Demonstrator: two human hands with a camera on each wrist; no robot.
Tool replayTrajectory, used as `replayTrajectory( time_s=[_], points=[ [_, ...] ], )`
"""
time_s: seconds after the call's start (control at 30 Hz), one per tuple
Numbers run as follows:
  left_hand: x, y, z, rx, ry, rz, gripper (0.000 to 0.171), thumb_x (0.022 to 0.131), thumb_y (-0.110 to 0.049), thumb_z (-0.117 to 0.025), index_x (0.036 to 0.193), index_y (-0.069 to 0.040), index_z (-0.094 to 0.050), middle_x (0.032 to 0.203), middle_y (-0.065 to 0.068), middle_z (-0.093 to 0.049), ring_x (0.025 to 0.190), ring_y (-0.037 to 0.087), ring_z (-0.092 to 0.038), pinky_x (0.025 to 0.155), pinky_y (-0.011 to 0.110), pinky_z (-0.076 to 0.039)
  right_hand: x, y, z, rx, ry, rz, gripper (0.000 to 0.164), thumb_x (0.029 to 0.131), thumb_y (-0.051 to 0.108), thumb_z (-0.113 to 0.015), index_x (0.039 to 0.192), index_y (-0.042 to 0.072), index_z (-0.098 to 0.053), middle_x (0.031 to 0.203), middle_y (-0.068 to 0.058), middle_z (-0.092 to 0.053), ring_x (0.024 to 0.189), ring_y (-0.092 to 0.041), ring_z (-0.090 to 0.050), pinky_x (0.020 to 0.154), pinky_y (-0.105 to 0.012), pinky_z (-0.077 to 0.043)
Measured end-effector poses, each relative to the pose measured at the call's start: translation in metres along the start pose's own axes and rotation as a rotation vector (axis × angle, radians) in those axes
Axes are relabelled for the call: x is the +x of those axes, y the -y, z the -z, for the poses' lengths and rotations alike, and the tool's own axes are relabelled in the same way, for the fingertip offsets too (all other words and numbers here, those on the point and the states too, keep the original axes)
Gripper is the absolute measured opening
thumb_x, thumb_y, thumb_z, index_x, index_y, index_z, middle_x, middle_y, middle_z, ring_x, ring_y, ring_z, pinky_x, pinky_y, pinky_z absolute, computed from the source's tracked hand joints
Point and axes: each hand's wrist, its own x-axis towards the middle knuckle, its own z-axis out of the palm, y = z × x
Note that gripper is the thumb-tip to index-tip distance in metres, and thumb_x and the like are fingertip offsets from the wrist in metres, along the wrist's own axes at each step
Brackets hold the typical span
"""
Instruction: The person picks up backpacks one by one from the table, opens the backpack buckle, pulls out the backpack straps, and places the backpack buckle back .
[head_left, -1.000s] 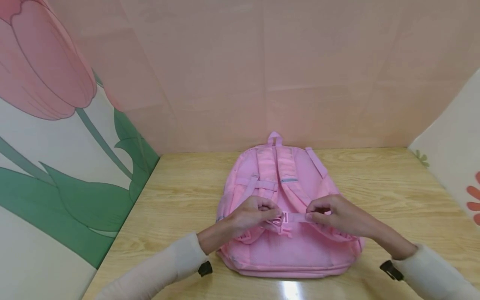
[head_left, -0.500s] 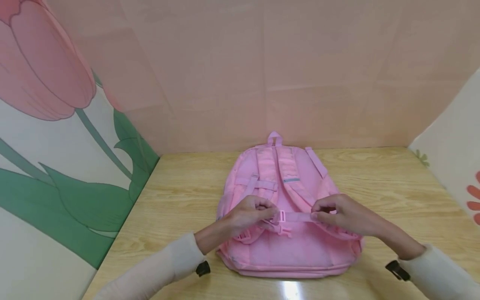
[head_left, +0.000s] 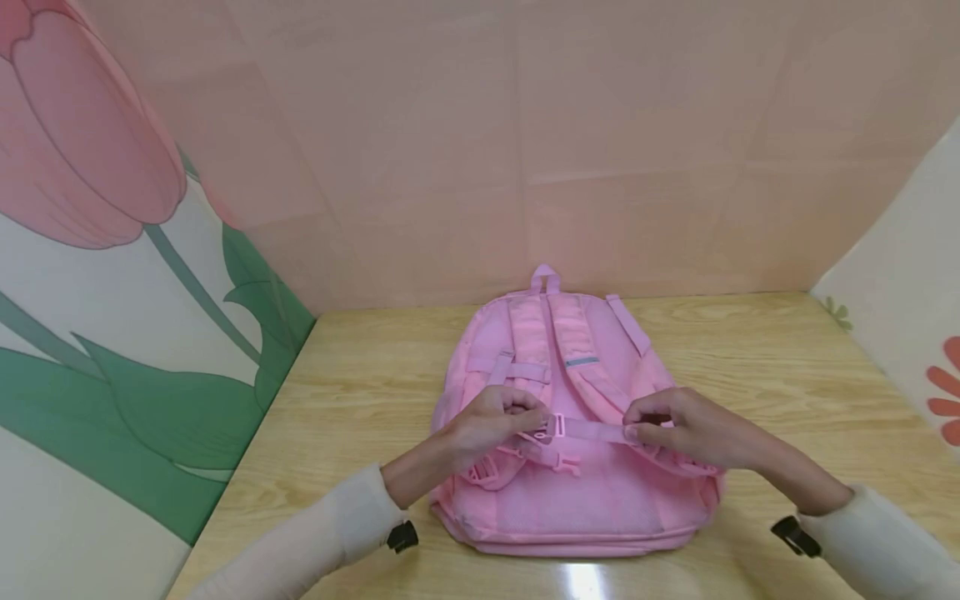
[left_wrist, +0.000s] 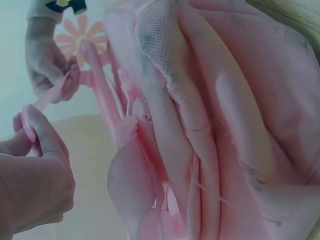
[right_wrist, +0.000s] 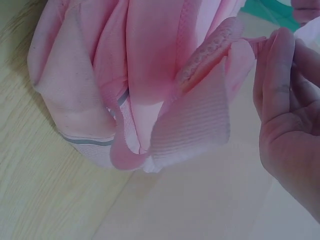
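Note:
A pink backpack lies with its shoulder straps facing up. Across its lower half, my left hand pinches a pink plastic buckle at the end of a webbing strap. Farther along the same strap, my right hand pinches the webbing between thumb and fingers. The strap runs nearly straight from one hand to the other. Just below the left fingertips hangs a pronged buckle half, apart from the held buckle. In the left wrist view, both hands hold the strap out from the backpack's padded side.
The backpack rests on a wood-grain table, its carry loop toward the beige back wall. A panel with a tulip print stands at the left. At the right is a white panel with printed flowers.
My hands have drawn slightly apart, the right going right and the left going left with the buckle. A longer stretch of strap shows between them. The head view has shifted a little.

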Motion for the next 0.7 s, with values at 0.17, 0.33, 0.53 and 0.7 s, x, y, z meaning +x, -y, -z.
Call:
replayTrajectory(
  time_s=[0.17, 0.33, 0.53, 0.7],
  points=[
    [-0.0005, -0.0007, -0.0012, 0.004, 0.002, -0.005, 0.02, 0.097, -0.006, -0.062, 0.108, 0.01, -0.064, 0.087, 0.002, -0.068, 0.077, 0.013, -0.067, 0.087, 0.047, -0.062, 0.0006, -0.0009, 0.0, -0.014, 0.004, 0.002, 0.015, 0.098, 0.008, -0.062, 0.09, 0.019, -0.068, 0.07, 0.001, -0.065, 0.058, -0.003, -0.055, 0.041, -0.019, -0.048],
    [-0.0007, -0.0009, -0.003, 0.008, -0.006, -0.007, 0.019, 0.098, -0.005, -0.062, 0.107, 0.01, -0.065, 0.086, 0.001, -0.068, 0.076, 0.011, -0.067, 0.085, 0.046, -0.063, 0.001, -0.0003, -0.0003, -0.052, -0.015, 0.001, 0.015, 0.097, 0.008, -0.063, 0.089, 0.02, -0.068, 0.069, 0.003, -0.064, 0.058, -0.002, -0.054, 0.042, -0.019, -0.048],
    [-0.0023, -0.0024, -0.0042, -0.001, -0.013, 0.009, 0.019, 0.098, -0.005, -0.06, 0.109, 0.01, -0.064, 0.085, 0.0, -0.067, 0.074, 0.01, -0.065, 0.076, 0.034, -0.065, 0.0004, 0.0026, -0.0003, -0.079, -0.033, -0.016, 0.015, 0.097, 0.009, -0.064, 0.088, 0.02, -0.068, 0.068, 0.006, -0.063, 0.055, -0.001, -0.053, 0.039, -0.02, -0.046],
    [-0.0036, -0.004, -0.0048, -0.008, 0.0, 0.028, 0.019, 0.099, -0.006, -0.059, 0.11, 0.009, -0.064, 0.085, 0.001, -0.066, 0.071, 0.009, -0.059, 0.063, 0.018, -0.054, -0.0004, 0.0028, -0.0005, -0.087, -0.039, -0.025, 0.015, 0.096, 0.008, -0.064, 0.087, 0.019, -0.068, 0.067, 0.006, -0.063, 0.054, -0.001, -0.053, 0.038, -0.02, -0.046]
  ],
)
